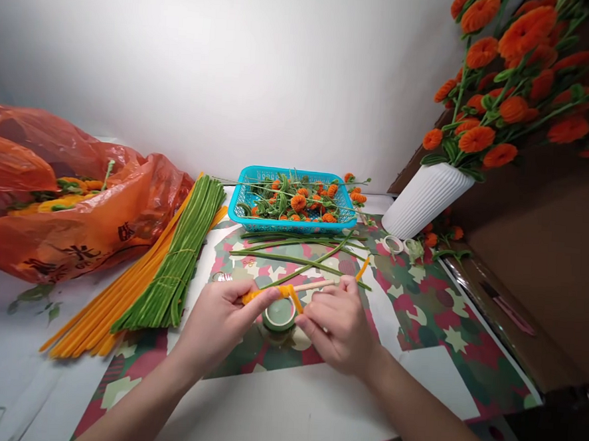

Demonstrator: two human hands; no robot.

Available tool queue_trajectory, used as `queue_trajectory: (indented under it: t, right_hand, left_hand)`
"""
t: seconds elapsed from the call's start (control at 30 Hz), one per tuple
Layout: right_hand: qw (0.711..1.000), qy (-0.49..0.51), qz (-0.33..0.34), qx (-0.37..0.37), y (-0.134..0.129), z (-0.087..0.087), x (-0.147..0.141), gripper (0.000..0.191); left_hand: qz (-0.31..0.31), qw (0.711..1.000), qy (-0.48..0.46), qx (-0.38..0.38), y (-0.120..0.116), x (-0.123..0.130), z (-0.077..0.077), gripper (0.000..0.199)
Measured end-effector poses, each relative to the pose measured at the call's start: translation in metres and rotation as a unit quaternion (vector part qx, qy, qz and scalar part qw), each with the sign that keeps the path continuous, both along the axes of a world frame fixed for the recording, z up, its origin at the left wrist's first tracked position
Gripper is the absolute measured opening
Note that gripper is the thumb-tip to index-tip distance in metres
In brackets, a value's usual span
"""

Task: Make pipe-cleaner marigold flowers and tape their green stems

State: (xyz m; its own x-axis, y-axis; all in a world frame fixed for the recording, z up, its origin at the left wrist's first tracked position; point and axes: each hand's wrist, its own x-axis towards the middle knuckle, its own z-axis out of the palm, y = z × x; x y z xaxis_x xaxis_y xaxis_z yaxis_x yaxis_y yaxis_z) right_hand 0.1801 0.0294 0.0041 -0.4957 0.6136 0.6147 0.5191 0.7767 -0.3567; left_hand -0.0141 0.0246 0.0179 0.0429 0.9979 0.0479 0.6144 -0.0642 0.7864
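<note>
Orange: pinching strand point(286, 291) coiled around crosswise stick point(318, 284) with left hand point(227, 316), gripping tail point(363, 268) to its right with right hand point(336, 326).

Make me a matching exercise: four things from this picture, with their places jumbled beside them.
1. Turquoise basket
2. White ribbed vase
3. Green pipe-cleaner bundle
4. Wooden stick

A. Overlapping yellow-orange pipe cleaners
B. Between left hand and right hand
C. Behind loose green pipe cleaners
D. Right of the basket, holding orange flowers

Pairs: 1-C, 2-D, 3-A, 4-B
</note>
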Motion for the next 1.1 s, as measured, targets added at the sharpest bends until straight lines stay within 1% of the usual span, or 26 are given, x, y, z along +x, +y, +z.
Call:
queue_trajectory:
  t: [0.07,0.13,0.2,0.27,0.33,0.37,0.43,0.5,0.53,0.57,0.6,0.67,0.73,0.77,0.83,0.9,0.97,1.03,1.1]
  right_hand:
    - [0.997,0.03,0.028,-0.066,0.002,0.001,0.003,0.048]
    - [0.984,0.045,0.081,-0.154,0.007,0.002,0.009,0.052]
    - [0.964,0.044,0.116,-0.235,0.014,0.003,0.016,0.056]
    - [0.957,0.03,0.102,-0.269,0.02,0.004,0.022,0.056]
    - [0.967,-0.002,0.058,-0.249,0.022,0.005,0.023,0.054]
    - [0.975,-0.018,0.037,-0.219,0.021,0.005,0.023,0.052]
    - [0.989,-0.044,0.013,-0.141,0.018,0.005,0.019,0.048]
    - [0.995,-0.061,0.013,-0.077,0.014,0.006,0.014,0.044]
    - [0.996,-0.067,0.015,-0.055,0.013,0.006,0.012,0.043]
    - [0.996,-0.074,0.014,-0.039,0.011,0.006,0.011,0.041]
    - [0.997,-0.078,0.005,-0.023,0.009,0.006,0.01,0.04]
    - [0.997,-0.075,-0.025,0.005,0.007,0.006,0.01,0.037]
    - [0.998,-0.056,-0.038,0.002,0.007,0.007,0.011,0.038]
    - [0.998,-0.045,-0.028,-0.018,0.008,0.008,0.012,0.041]
    - [0.996,-0.025,0.009,-0.082,0.01,0.01,0.016,0.047]
    - [0.989,-0.016,0.026,-0.143,0.014,0.012,0.02,0.05]
    - [0.986,-0.015,0.009,-0.164,0.018,0.014,0.023,0.05]
    - [0.99,-0.018,-0.016,-0.141,0.019,0.014,0.024,0.049]
    - [0.995,-0.021,-0.036,-0.088,0.018,0.012,0.021,0.047]
  left_hand:
    - [-0.05,0.995,-0.082,-0.032,-0.001,0.0,0.001,0.049]
    - [-0.123,0.986,-0.104,-0.038,-0.001,-0.003,0.002,0.048]
    - [-0.199,0.977,-0.068,-0.023,0.001,-0.006,0.001,0.047]
    - [-0.243,0.97,0.012,-0.001,0.004,-0.01,-0.001,0.048]
    - [-0.242,0.965,0.104,0.015,0.007,-0.013,-0.002,0.048]
    - [-0.221,0.965,0.142,0.021,0.008,-0.013,-0.003,0.049]
    - [-0.138,0.971,0.19,0.041,0.009,-0.012,-0.005,0.051]
    - [-0.041,0.98,0.183,0.063,0.009,-0.009,-0.007,0.052]
    - [-0.006,0.985,0.161,0.066,0.009,-0.007,-0.007,0.052]
    - [0.014,0.99,0.129,0.06,0.008,-0.005,-0.008,0.052]
    - [0.021,0.995,0.091,0.047,0.008,-0.004,-0.008,0.051]
    - [0.019,1.0,0.011,0.013,0.007,-0.003,-0.009,0.049]
    - [0.0,0.999,-0.049,-0.008,0.007,-0.003,-0.008,0.048]
    - [-0.021,0.998,-0.066,-0.01,0.007,-0.005,-0.007,0.047]
    - [-0.091,0.993,-0.071,-0.002,0.007,-0.008,-0.005,0.045]
    - [-0.169,0.984,-0.044,0.019,0.008,-0.013,-0.004,0.043]
    - [-0.217,0.975,0.011,0.047,0.01,-0.017,-0.003,0.044]
    - [-0.226,0.968,0.082,0.066,0.013,-0.019,-0.002,0.046]
    - [-0.195,0.966,0.151,0.075,0.013,-0.018,-0.001,0.047]
